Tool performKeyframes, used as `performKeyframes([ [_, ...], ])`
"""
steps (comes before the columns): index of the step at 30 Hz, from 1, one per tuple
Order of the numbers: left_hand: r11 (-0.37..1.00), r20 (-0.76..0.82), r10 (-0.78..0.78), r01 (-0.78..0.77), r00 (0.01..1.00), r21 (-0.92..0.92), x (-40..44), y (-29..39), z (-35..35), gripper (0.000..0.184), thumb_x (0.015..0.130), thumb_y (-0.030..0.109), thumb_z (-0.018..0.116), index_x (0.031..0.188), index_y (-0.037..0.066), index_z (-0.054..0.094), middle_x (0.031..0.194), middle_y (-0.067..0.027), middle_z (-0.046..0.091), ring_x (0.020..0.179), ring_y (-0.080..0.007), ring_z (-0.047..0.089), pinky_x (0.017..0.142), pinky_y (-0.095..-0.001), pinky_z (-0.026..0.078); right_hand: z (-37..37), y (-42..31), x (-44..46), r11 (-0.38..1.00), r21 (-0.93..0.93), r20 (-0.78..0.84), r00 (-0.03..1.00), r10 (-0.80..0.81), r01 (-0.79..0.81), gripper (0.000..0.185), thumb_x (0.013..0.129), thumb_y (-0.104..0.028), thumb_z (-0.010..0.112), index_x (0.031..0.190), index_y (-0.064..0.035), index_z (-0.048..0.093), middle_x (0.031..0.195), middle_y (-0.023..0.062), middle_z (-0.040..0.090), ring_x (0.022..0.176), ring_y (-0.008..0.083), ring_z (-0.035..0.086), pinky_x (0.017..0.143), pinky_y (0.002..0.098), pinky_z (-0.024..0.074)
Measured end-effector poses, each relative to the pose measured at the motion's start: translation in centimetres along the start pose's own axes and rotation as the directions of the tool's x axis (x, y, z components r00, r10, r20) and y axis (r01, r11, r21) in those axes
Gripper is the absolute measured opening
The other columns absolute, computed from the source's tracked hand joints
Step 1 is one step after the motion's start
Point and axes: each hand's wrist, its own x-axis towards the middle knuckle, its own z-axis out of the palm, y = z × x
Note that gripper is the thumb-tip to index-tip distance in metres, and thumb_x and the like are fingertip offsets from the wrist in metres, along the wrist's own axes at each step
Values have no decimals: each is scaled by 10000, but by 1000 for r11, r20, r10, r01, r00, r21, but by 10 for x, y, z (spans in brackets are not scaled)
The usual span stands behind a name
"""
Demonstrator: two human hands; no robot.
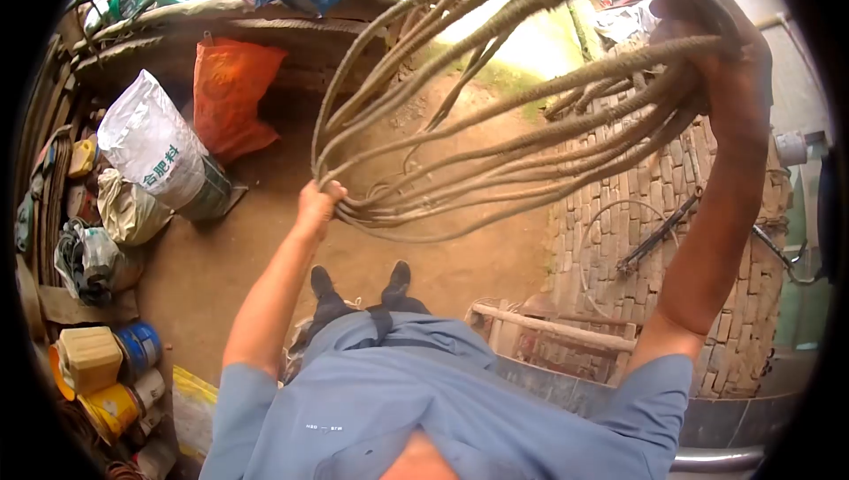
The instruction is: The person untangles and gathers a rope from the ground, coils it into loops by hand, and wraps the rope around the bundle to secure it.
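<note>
A big coil of thick brown rope (495,82) is stretched in the air between my two hands, its many loops spread apart. My left hand (320,204) closes around the gathered loops at the lower left end of the coil. At the upper right, my raised right hand (721,46) grips the other end, where the strands bunch together; some of its fingers are hidden behind the rope. A few thinner strands hang loose near the coil's left part.
A white printed sack (155,139) and an orange bag (232,95) stand at left. Tubs, including a blue can (139,345), line the lower left. A wooden frame (557,328) sits by my right side, near a brick floor (610,215) with a black bar (659,228).
</note>
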Motion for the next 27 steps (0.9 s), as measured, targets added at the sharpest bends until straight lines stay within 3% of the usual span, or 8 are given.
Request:
performKeyframes([
  [5, 868, -18, 268, -233, 963, 438, 1, -26, 48, 551, 721, 184, 824, 1210, 41, 612, 1146, -159, 654, 1080, -316, 653, 927, -417, 524, -2, -43, -9, 988, 100, 99, 987, -124, 114, 451, 931, -249, 703, 1305, -5, 645, 839, 50, 706, 710, 96, 665, 613, 236, 544],
  [8, 798, 12, 368, -322, 930, 509, 5, -19, 71, 658, 689, 221, 837, 1276, 73, 582, 1277, -196, 601, 1190, -363, 596, 984, -446, 491, -12, -62, -10, 976, 140, 109, 977, -183, 167, 402, 935, -133, 704, 1315, -15, 645, 792, 37, 703, 686, 86, 664, 581, 232, 543],
  [12, 775, 137, 367, -384, 920, 502, 5, -6, 98, 763, 680, 242, 850, 1343, 45, 527, 1281, -216, 605, 1195, -396, 588, 995, -461, 487, -25, -78, -9, 967, 80, 115, 961, -252, 243, 374, 943, -124, 688, 1293, -1, 646, 856, 67, 705, 722, 112, 681, 597, 240, 568],
  [17, 787, 259, 347, -430, 902, 443, 28, -46, 144, 906, 669, 278, 875, 1434, 45, 450, 1469, -264, 449, 1367, -450, 413, 1132, -484, 367, -29, -92, 0, 939, 76, 151, 927, -343, 335, 359, 931, -118, 692, 1259, 22, 646, 936, 115, 706, 749, 152, 704, 606, 258, 602],
  [21, 699, 194, 538, -563, 820, 440, 23, -41, 173, 848, 679, 235, 862, 1418, 88, 473, 1471, -232, 459, 1365, -423, 433, 1112, -481, 391, -26, -98, 12, 900, 97, 199, 878, -436, 425, 348, 922, -113, 694, 1231, 40, 646, 999, 153, 707, 771, 184, 722, 612, 273, 629],
  [24, 734, 304, 469, -557, 829, 388, 52, -26, 177, 763, 686, 192, 851, 1365, 107, 515, 1478, -195, 474, 1335, -377, 491, 1057, -480, 437, -34, -93, 32, 794, 240, 364, 706, -607, 559, 341, 915, -109, 696, 1211, 53, 645, 1047, 182, 708, 788, 209, 735, 617, 285, 650],
  [25, 727, 248, 509, -566, 824, 388, 54, -23, 183, 621, 704, 152, 823, 1272, 94, 577, 1342, -167, 608, 1195, -333, 617, 954, -453, 504, -26, -101, 8, 880, 104, 116, 874, -473, 463, 365, 914, -122, 707, 1229, 50, 638, 1053, 192, 710, 796, 218, 740, 623, 286, 651],
  [27, 809, 290, 425, -503, 858, 304, 61, -21, 187, 580, 713, 148, 809, 1249, 87, 596, 1239, -167, 657, 1118, -331, 653, 912, -435, 523, -55, -78, -7, 931, 134, 11, 939, -343, 338, 534, 900, -223, 752, 1326, 44, 573, 1108, 222, 701, 850, 238, 749, 654, 301, 649],
])
